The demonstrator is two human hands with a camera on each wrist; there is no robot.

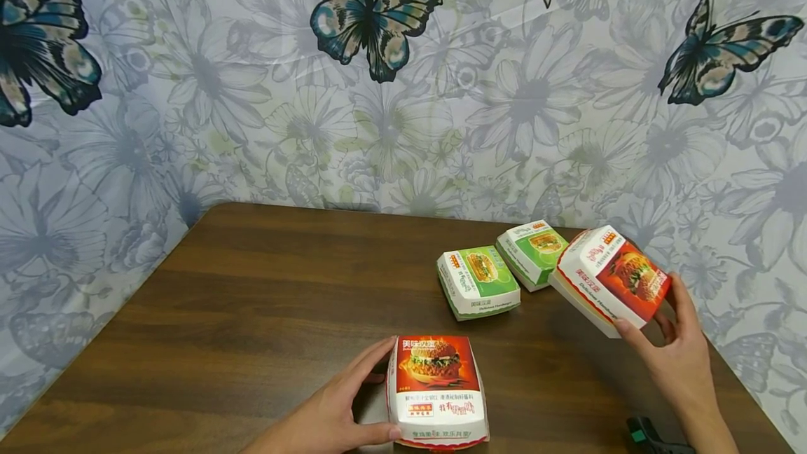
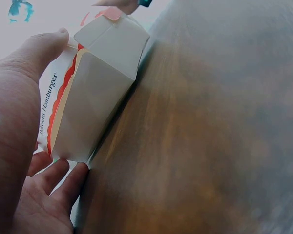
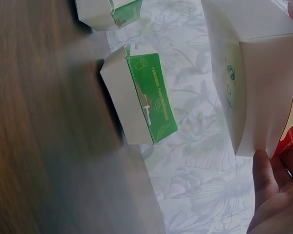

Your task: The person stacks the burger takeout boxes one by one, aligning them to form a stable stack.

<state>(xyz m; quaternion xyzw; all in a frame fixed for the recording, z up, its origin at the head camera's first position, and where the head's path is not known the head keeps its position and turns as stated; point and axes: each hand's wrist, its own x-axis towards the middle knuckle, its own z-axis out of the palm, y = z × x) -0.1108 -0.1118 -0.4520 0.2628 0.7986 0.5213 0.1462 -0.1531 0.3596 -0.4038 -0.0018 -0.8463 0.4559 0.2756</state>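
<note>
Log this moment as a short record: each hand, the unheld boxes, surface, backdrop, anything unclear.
Left hand: grips the near red-and-white box, which rests on the table
Right hand: holds the raised red-and-white box, tilted, off the table
Unheld boxes: nearer green-and-white box, farther green-and-white box
Surface: brown, wood-grained
Backdrop: butterflies and flowers
Unclear: dark object with green patch, cut off below
</note>
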